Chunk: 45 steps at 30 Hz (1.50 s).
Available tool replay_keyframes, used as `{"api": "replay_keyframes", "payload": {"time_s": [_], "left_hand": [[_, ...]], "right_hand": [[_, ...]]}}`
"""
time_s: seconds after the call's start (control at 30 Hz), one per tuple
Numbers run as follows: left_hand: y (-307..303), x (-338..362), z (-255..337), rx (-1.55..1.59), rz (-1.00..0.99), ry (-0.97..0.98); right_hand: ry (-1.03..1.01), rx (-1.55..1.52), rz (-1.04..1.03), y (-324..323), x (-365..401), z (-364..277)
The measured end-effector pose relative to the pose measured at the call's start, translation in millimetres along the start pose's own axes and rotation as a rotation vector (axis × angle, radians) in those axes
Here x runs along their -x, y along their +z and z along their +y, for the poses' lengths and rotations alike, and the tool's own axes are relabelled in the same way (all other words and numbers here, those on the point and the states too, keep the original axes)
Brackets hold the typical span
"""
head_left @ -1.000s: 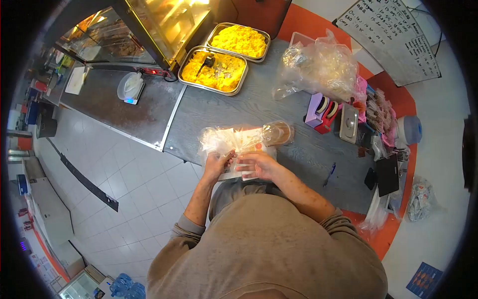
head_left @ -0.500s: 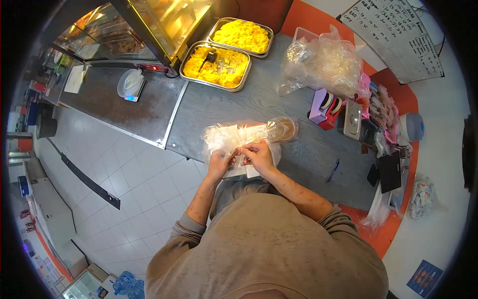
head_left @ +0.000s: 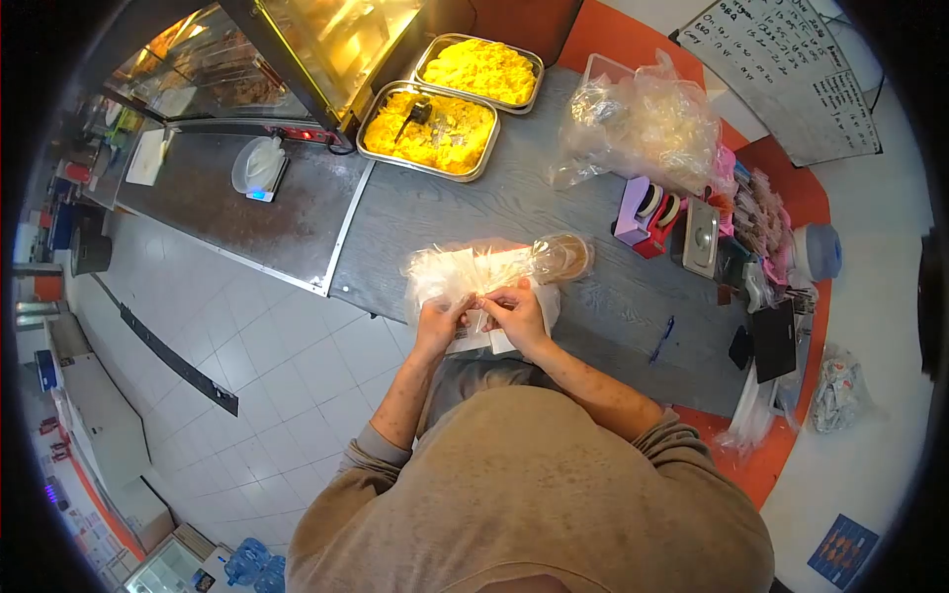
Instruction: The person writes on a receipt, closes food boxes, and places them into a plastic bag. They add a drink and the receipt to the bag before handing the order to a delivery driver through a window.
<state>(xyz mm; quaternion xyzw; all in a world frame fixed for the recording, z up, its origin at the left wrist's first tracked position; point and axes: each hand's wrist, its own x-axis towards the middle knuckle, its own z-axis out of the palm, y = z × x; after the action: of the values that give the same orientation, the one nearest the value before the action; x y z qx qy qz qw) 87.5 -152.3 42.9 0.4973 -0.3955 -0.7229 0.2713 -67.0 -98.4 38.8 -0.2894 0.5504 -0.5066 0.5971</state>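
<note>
Both hands meet over a clear plastic bag (head_left: 427, 267) at the counter's front edge, close to my body. My left hand (head_left: 441, 324) has its fingers closed on the bag's plastic. Beside it, my right hand (head_left: 518, 316) pinches the same plastic, its fingertips nearly touching the left ones. White paper-like packets (head_left: 504, 265) show through the bag. A round clear-lidded tub (head_left: 561, 257) with brownish contents lies at the bag's right end, under or against the plastic. The exact bit of plastic between my fingertips is too small to make out.
Two metal trays of yellow food, a near one (head_left: 484, 158) and a far one (head_left: 534, 94), stand beside a lit glass display case (head_left: 336, 59). Rightward are a bundle of plastic bags (head_left: 643, 124), tape dispensers (head_left: 647, 217), a metal lidded container (head_left: 701, 237) and a blue pen (head_left: 662, 338).
Both hands stay at the bag with only a very slight shift of the fingers. The plastic around them has moved a little; the rest looks the same.
</note>
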Motion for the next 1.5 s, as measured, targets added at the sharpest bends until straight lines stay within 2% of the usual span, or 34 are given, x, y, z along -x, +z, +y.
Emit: {"api": "replay_keyframes", "payload": {"time_s": [0.07, 0.13, 0.2, 0.3, 0.33, 0.4, 0.43, 0.5, 0.53, 0.63, 0.67, 0.73, 0.77, 0.83, 0.87, 0.93, 0.97, 1.0, 1.03, 1.07, 1.13, 1.27, 1.3, 1.33, 1.37, 1.4, 1.43, 1.47, 1.5], "left_hand": [[-2.5, -3.4, -4.4, 0.047, 0.011, -0.003], [-8.6, -9.4, -8.7, -0.242, 0.021, -0.019], [-6.0, -10.6, -4.8, -0.296, 0.014, 0.018], [7.6, -4.9, 17.3, -0.191, -0.007, -0.040], [13.1, -3.9, 20.0, -0.189, 0.036, -0.032], [-1.1, -11.8, 24.3, -0.204, -0.078, -0.179], [-2.0, -14.7, 23.9, -0.224, -0.099, -0.178], [1.5, -19.0, 21.5, -0.058, -0.100, -0.261], [1.4, -22.8, 11.0, -0.008, -0.090, -0.231], [12.9, -14.9, 18.1, 0.040, -0.080, -0.241], [17.0, -9.7, 23.8, 0.056, -0.052, -0.277], [15.5, -12.5, 18.6, 0.084, -0.019, -0.292], [13.2, -14.4, 17.8, 0.080, -0.035, -0.295], [8.8, -16.9, 17.6, 0.060, -0.086, -0.262], [7.5, -21.1, 17.5, 0.058, -0.092, -0.266], [-4.6, -26.8, 17.6, -0.351, -0.217, -0.043], [-12.1, -26.6, 18.9, -0.482, -0.284, 0.050], [-15.9, -28.1, 19.4, -0.497, -0.253, 0.048], [-13.3, -28.8, 19.6, -0.687, -0.353, 0.512], [-16.5, -27.1, 18.8, -0.874, -0.455, 0.976], [-25.8, -21.9, 12.2, -0.929, -0.428, 0.906], [-19.7, -14.3, 9.6, -0.988, -0.388, 0.761], [-32.3, -19.0, -7.0, -0.990, -0.407, 0.770], [-59.2, -31.5, -37.8, -1.044, -0.289, 0.761], [-79.2, -40.3, -58.4, -1.084, -0.187, 0.762], [-89.1, -30.1, -52.1, -0.789, -0.085, 0.513], [-70.1, -21.5, -34.0, -0.665, -0.050, 0.979], [-85.8, -27.7, -20.0, -0.445, 0.189, 0.806], [-88.2, -19.9, 33.0, -0.424, 0.071, 1.108]], "right_hand": [[0.072, -0.064, 0.042, 5.9, 4.7, -2.6], [0.181, -0.160, 0.075, 0.0, 4.8, -7.5], [0.334, -0.239, 0.157, -1.2, 0.5, -9.5], [0.386, -0.371, 0.243, 0.3, -2.9, -14.0], [0.364, -0.352, 0.234, 2.1, -3.0, -15.0], [0.199, -0.198, 0.188, 2.1, -1.3, -8.2], [0.186, -0.214, 0.208, 2.8, 0.4, -3.9], [-0.088, -0.015, 0.168, 4.8, 5.0, 3.3], [-0.107, -0.024, 0.188, 6.3, 7.3, 4.8], [-0.468, 0.510, 0.324, 3.2, 15.2, -4.2], [-0.745, 0.844, 0.438, -2.0, 6.3, 7.5], [-0.421, 0.904, 0.341, -2.7, 3.6, 19.8], [-0.416, 0.909, 0.357, -5.3, 5.3, 13.8], [-0.379, 1.093, 0.195, -3.3, 13.1, -11.2], [-0.373, 1.094, 0.200, -6.3, 11.5, -17.1], [-0.593, 1.371, 0.104, -9.9, 0.8, -27.0], [-0.565, 1.196, 0.112, -12.0, -15.2, -26.4], [-0.579, 1.309, 0.038, -18.0, -25.8, -25.1], [-0.596, 1.422, -0.039, -25.0, -33.3, -39.7], [-0.619, 1.395, -0.060, -26.5, -44.2, -46.1], [-0.682, 1.602, -0.280, -26.6, -54.9, -54.3], [-0.668, 1.621, -0.248, -23.2, -50.0, -60.9], [-0.646, 1.576, -0.112, -22.0, -43.6, -59.2], [-0.616, 1.534, 0.035, -23.5, -35.8, -57.7], [-0.454, 1.573, 0.036, -29.8, -37.1, -45.3], [-0.429, 1.505, 0.100, -46.0, -4.9, -69.4], [-0.390, 1.446, 0.190, -62.1, 40.0, -111.8], [-0.366, 1.335, 0.247, -87.5, 83.6, -148.9], [-0.330, 0.790, 0.171, -122.5, 146.2, -195.1]]}}
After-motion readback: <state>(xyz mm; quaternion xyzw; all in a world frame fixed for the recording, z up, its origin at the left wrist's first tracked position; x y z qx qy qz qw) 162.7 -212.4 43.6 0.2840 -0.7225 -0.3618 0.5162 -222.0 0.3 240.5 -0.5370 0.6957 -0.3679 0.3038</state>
